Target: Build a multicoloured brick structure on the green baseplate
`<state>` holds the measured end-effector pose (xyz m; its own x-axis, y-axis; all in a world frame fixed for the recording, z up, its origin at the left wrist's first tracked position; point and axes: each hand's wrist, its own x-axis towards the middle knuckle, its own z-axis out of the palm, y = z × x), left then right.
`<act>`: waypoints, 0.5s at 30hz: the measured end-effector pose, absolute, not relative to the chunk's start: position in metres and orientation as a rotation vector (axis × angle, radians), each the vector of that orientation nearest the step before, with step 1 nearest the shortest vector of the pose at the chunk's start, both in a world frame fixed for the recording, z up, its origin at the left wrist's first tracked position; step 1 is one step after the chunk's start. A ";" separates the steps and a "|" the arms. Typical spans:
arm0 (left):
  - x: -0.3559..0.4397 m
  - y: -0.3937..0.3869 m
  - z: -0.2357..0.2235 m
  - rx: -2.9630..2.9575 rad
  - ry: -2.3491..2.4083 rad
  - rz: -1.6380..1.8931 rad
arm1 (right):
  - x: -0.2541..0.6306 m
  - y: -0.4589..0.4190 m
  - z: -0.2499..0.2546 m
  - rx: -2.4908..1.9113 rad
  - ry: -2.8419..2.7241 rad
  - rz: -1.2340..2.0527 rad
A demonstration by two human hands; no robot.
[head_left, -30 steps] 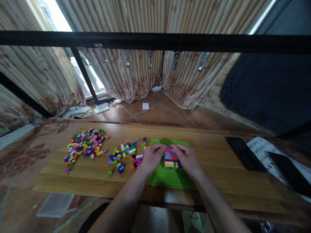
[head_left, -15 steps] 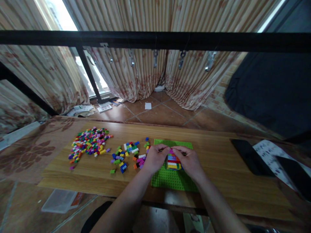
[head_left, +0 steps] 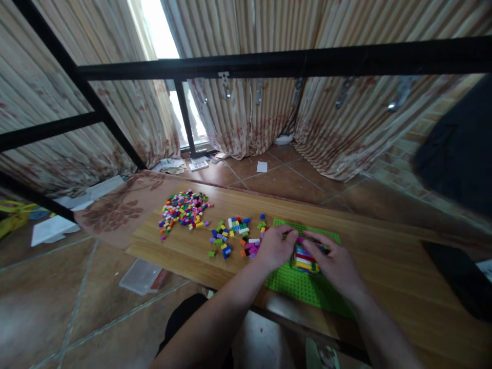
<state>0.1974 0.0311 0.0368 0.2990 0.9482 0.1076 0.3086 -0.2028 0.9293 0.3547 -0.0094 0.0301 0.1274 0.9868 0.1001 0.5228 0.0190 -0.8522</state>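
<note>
A green studded baseplate [head_left: 295, 289] lies on the wooden board, with a layered toy-brick structure [head_left: 305, 260] built up on it. Red, white, yellow and blue rows show on its near side, and a bit of pink shows at the top. My left hand [head_left: 277, 247] is at its left edge, thumb and fingers closed together; whatever they hold is hidden. From the right, my right hand [head_left: 335, 259] curls its fingers and thumb against the structure's top and right side, covering part of it.
Left of the baseplate are loose bricks [head_left: 219, 240] in small clusters. Farther left lies a large mixed brick pile [head_left: 184, 207]. A dark flat object [head_left: 455, 277] is at the right. A black metal rail [head_left: 246, 66] crosses beyond the board, and a clear plastic box [head_left: 141, 277] sits on the floor.
The view has turned left, so everything appears shifted rightward. Both hands remain at the brick structure, with the right fingertips slightly farther from the left ones.
</note>
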 end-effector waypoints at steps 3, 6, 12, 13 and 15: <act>0.181 0.040 0.043 1.730 1.192 0.959 | 0.364 -0.013 0.036 -1.626 -1.597 0.812; 0.150 0.057 0.049 1.703 1.354 0.986 | 0.375 -0.017 0.038 -1.640 -1.674 0.866; 0.066 0.078 0.055 1.819 1.896 0.647 | 0.385 -0.027 0.031 -1.648 -1.888 0.800; 0.056 0.077 0.054 1.857 1.907 0.569 | 0.384 -0.028 0.029 -1.647 -1.912 0.771; 0.044 0.075 0.050 1.935 1.893 0.452 | 0.382 -0.028 0.024 -1.664 -1.937 0.706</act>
<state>0.0441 0.0753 0.0504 0.0333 0.9985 -0.0431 0.8711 -0.0078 0.4910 0.3825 -0.0282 0.0242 -0.1393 0.9898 0.0304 0.7379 0.1242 -0.6634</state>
